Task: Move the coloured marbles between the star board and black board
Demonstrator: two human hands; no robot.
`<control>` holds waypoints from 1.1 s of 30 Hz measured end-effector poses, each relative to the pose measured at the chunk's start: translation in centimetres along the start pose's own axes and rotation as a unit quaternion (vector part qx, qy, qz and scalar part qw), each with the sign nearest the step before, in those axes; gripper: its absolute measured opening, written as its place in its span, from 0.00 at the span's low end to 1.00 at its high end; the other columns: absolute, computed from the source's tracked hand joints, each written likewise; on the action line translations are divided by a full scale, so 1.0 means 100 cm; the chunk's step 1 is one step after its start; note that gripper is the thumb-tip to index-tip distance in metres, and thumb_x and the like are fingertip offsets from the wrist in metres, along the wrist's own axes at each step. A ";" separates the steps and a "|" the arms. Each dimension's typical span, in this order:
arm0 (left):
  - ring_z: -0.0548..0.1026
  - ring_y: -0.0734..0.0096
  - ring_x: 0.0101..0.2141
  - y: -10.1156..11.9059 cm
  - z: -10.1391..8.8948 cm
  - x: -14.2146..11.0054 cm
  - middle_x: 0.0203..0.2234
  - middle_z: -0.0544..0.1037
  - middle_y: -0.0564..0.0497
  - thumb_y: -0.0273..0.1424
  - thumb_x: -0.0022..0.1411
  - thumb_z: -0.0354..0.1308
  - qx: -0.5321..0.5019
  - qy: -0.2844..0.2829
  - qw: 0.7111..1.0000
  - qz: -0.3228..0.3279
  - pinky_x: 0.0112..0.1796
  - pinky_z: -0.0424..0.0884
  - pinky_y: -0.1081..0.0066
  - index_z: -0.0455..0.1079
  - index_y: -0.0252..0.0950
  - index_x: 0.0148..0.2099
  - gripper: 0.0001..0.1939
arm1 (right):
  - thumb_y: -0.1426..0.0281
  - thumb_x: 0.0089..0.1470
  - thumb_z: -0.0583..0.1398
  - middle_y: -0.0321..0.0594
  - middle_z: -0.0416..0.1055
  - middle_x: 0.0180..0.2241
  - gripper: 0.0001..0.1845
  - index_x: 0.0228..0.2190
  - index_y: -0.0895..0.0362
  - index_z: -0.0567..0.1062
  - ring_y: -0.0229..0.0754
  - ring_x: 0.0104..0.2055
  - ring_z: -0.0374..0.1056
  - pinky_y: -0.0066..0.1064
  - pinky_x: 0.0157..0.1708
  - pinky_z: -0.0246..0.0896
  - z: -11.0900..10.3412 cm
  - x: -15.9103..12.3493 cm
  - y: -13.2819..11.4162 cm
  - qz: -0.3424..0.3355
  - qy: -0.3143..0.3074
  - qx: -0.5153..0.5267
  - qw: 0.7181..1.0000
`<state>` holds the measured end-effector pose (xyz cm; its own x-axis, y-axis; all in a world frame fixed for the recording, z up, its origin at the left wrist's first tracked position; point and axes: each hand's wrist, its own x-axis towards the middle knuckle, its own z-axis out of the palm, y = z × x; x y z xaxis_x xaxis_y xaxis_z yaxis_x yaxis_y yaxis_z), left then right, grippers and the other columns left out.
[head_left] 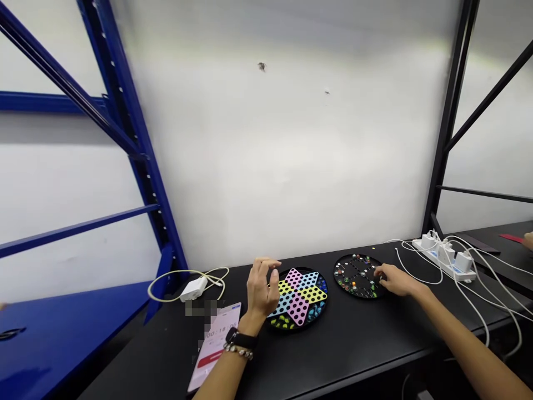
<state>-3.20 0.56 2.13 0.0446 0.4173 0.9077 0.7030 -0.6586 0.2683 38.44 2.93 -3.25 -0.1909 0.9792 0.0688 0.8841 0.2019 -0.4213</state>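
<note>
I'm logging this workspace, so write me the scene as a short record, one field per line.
Left hand: raised at the left edge of a round black board bearing a pink, yellow and blue star; nothing visible held
Right hand: at the right side of another round black board with small multicoloured pieces; grip unclear
Wristwear: black watch, beaded bracelet
Left side: flat device with lit pink screen, blocky white charger
Right side: long white power strip
Surface: black tabletop

Gap between star board (298, 309) and round board (353, 273) passable; wall (278, 166) behind, power strip (453, 270) right, left hand (263, 286) blocks star board's left.
</note>
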 end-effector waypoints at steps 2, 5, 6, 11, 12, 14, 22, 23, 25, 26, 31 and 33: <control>0.71 0.63 0.36 0.000 0.000 0.000 0.34 0.70 0.48 0.30 0.64 0.44 0.002 -0.002 1.000 -0.007 0.38 0.69 0.63 0.67 0.38 0.38 0.10 | 0.75 0.51 0.56 0.46 0.72 0.42 0.15 0.41 0.56 0.76 0.47 0.46 0.68 0.33 0.46 0.60 0.005 0.001 -0.001 -0.017 -0.001 0.007 1.000; 0.71 0.63 0.37 -0.001 0.000 -0.001 0.34 0.71 0.48 0.30 0.64 0.45 0.000 -0.007 1.000 -0.014 0.39 0.70 0.63 0.67 0.38 0.38 0.09 | 0.76 0.49 0.57 0.44 0.72 0.40 0.18 0.42 0.55 0.77 0.46 0.44 0.69 0.32 0.44 0.61 0.008 0.002 -0.012 -0.025 -0.006 0.009 1.000; 0.71 0.63 0.37 -0.001 0.000 -0.001 0.34 0.71 0.48 0.30 0.64 0.45 -0.001 -0.010 1.000 -0.015 0.39 0.70 0.63 0.67 0.38 0.38 0.09 | 0.76 0.48 0.57 0.44 0.72 0.40 0.19 0.43 0.54 0.77 0.46 0.44 0.69 0.33 0.45 0.61 0.007 0.002 -0.016 -0.026 -0.007 0.010 1.000; 0.71 0.63 0.36 0.002 0.001 -0.001 0.34 0.71 0.48 0.30 0.64 0.44 0.002 -0.018 1.000 -0.010 0.38 0.70 0.64 0.67 0.38 0.38 0.10 | 0.74 0.48 0.59 0.44 0.73 0.41 0.17 0.41 0.52 0.79 0.47 0.46 0.69 0.36 0.48 0.61 0.004 -0.001 -0.031 -0.051 -0.018 0.042 0.998; 0.71 0.63 0.36 0.002 0.001 -0.001 0.34 0.71 0.48 0.30 0.65 0.44 0.001 -0.018 1.000 -0.008 0.38 0.70 0.64 0.67 0.38 0.38 0.10 | 0.74 0.48 0.59 0.44 0.73 0.40 0.15 0.39 0.53 0.79 0.46 0.44 0.69 0.35 0.46 0.62 0.005 0.000 -0.033 -0.053 -0.021 0.051 0.997; 0.71 0.63 0.37 0.003 0.002 0.000 0.34 0.71 0.48 0.30 0.65 0.44 0.000 -0.019 1.000 -0.007 0.38 0.69 0.64 0.66 0.38 0.38 0.10 | 0.73 0.48 0.59 0.43 0.73 0.35 0.10 0.34 0.56 0.79 0.44 0.38 0.69 0.34 0.42 0.63 0.008 0.002 -0.036 -0.052 -0.018 0.072 0.996; 0.71 0.63 0.37 0.003 0.001 -0.001 0.34 0.71 0.48 0.30 0.65 0.44 0.002 -0.032 0.999 -0.011 0.38 0.69 0.64 0.67 0.38 0.38 0.10 | 0.60 0.46 0.66 0.38 0.70 0.28 0.17 0.36 0.58 0.74 0.35 0.26 0.65 0.25 0.22 0.60 -0.001 0.021 -0.036 -0.004 0.065 0.504 0.861; 0.71 0.63 0.37 0.004 0.001 -0.001 0.34 0.71 0.48 0.30 0.65 0.44 0.002 -0.033 0.999 -0.010 0.38 0.69 0.64 0.67 0.38 0.38 0.10 | 0.60 0.46 0.67 0.38 0.70 0.29 0.18 0.37 0.57 0.73 0.35 0.26 0.66 0.24 0.21 0.60 -0.003 0.023 -0.035 0.007 0.089 0.556 0.827; 0.71 0.64 0.37 0.004 0.000 -0.001 0.34 0.71 0.48 0.30 0.66 0.44 0.004 -0.035 0.999 -0.009 0.38 0.69 0.64 0.67 0.38 0.38 0.10 | 0.61 0.47 0.67 0.39 0.71 0.30 0.17 0.36 0.57 0.72 0.35 0.26 0.67 0.23 0.20 0.61 -0.007 0.027 -0.034 0.029 0.117 0.616 0.778; 0.71 0.64 0.37 0.005 0.000 0.000 0.34 0.71 0.48 0.30 0.66 0.44 0.004 -0.036 0.999 -0.008 0.39 0.69 0.64 0.67 0.38 0.38 0.10 | 0.61 0.48 0.65 0.40 0.71 0.30 0.15 0.36 0.56 0.72 0.35 0.26 0.67 0.22 0.20 0.61 -0.007 0.029 -0.034 0.042 0.122 0.632 0.764; 0.71 0.64 0.37 0.007 0.001 0.000 0.34 0.71 0.49 0.31 0.66 0.44 0.001 -0.039 0.999 -0.007 0.39 0.70 0.64 0.67 0.38 0.37 0.11 | 0.59 0.52 0.60 0.38 0.68 0.27 0.14 0.33 0.57 0.70 0.34 0.23 0.64 0.22 0.16 0.54 0.007 0.040 -0.034 0.087 0.102 0.629 0.766; 0.71 0.64 0.37 0.007 0.000 -0.001 0.34 0.71 0.49 0.31 0.66 0.43 -0.001 -0.045 0.999 -0.009 0.39 0.69 0.64 0.67 0.38 0.37 0.11 | 0.58 0.51 0.60 0.34 0.64 0.22 0.15 0.30 0.57 0.70 0.32 0.20 0.58 0.23 0.16 0.48 0.016 0.043 -0.033 0.096 0.123 0.548 0.822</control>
<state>-2.70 0.11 2.22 0.0951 0.4832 0.8703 0.7030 -0.6516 0.2849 34.03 6.47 -2.98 0.1184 0.9925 0.0297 -0.0537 0.0362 -0.9979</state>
